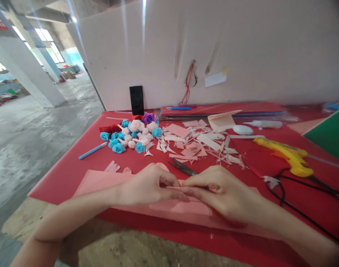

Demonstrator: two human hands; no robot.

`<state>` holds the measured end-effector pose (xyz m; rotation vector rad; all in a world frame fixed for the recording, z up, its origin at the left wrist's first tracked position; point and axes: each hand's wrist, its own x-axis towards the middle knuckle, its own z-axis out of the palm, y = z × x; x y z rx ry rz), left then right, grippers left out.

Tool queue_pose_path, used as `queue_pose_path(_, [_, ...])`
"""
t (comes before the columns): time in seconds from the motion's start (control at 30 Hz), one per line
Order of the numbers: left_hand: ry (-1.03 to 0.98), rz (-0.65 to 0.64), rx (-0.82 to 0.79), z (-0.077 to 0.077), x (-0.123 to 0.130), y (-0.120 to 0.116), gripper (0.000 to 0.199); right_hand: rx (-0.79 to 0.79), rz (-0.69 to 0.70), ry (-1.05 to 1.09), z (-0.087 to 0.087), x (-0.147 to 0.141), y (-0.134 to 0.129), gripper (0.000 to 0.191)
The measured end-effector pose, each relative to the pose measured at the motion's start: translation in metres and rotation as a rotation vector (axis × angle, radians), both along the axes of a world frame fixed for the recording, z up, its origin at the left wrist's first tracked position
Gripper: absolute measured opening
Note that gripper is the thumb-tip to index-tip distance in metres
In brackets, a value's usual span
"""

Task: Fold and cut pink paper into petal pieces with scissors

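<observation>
My left hand [155, 187] and my right hand [220, 189] meet at the front of the table. Thumb and fingers of each are pinched on a small piece of pink paper [181, 188], partly hidden by the fingertips. Beneath both hands lies a large sheet of pink paper [98, 181]. Scissors [184, 168] show their dark blades beyond my right hand, pointing to the far left, and a bit of red handle below it. Whether that hand also holds them I cannot tell. Small cut pink strips [112, 166] lie just past my left forearm.
Paper flowers [136, 135] in blue, pink, red and purple sit beyond my hands, beside pink paper scraps [197, 142]. A blue pen [93, 150] lies left. A yellow glue gun [288, 155] with a black cord is right. A phone [136, 100] leans on the white board [158, 48].
</observation>
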<state>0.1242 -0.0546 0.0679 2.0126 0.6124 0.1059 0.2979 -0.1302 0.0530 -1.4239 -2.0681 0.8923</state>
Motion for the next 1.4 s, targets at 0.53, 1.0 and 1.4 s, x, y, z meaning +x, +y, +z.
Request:
queue_pose_path(0.53, [-0.061,0.093,-0.184,0.007,0.0,0.001,0.025,-0.067,-0.234,0.224,0.015,0.01,0.007,0.048])
queue_pose_path(1.0, [-0.173,0.087,-0.024,0.005,-0.001,0.003,0.032,0.024,-0.218,0.252,0.01,-0.01,-0.002,0.026])
queue_pose_path(1.4, [-0.186,0.095,0.306,-0.003,-0.002,0.002,0.028,-0.004,-0.228,0.313,0.0,-0.02,0.001,0.028])
